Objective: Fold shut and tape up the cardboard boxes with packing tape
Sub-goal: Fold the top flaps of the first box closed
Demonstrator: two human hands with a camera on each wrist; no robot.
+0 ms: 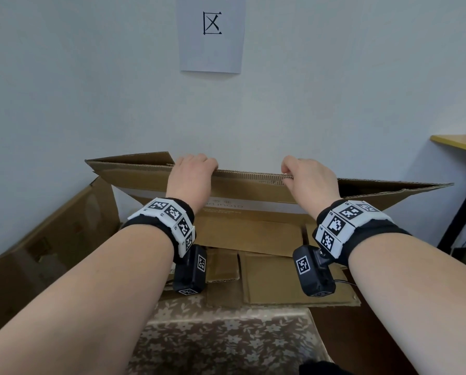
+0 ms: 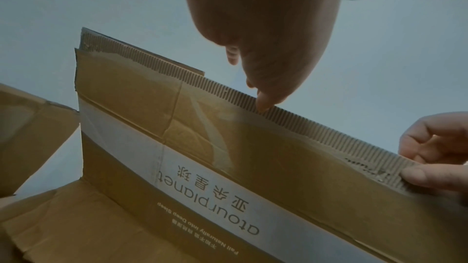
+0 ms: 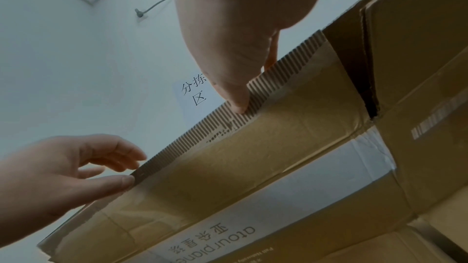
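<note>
A big brown cardboard box (image 1: 50,239) stands open in front of me, close to the wall. Its far flap (image 1: 248,190) stands upright, printed "atourplanet" on a white band. My left hand (image 1: 199,165) grips the flap's top edge left of centre, fingers curled over the back. My right hand (image 1: 291,171) pinches the same edge further right. In the left wrist view the left hand's thumb (image 2: 263,103) presses the corrugated edge of the flap (image 2: 228,147). The right wrist view has the right hand's thumb (image 3: 236,101) on that flap (image 3: 253,157). Flat cardboard pieces (image 1: 280,280) lie inside the box.
A floral cloth (image 1: 226,339) lies under my forearms at the near side. The box's left flap slopes outward and its right flap (image 1: 402,190) sticks out sideways. A paper sign (image 1: 211,33) hangs on the wall. A yellow shelf (image 1: 459,143) and black stand (image 1: 461,212) are at right.
</note>
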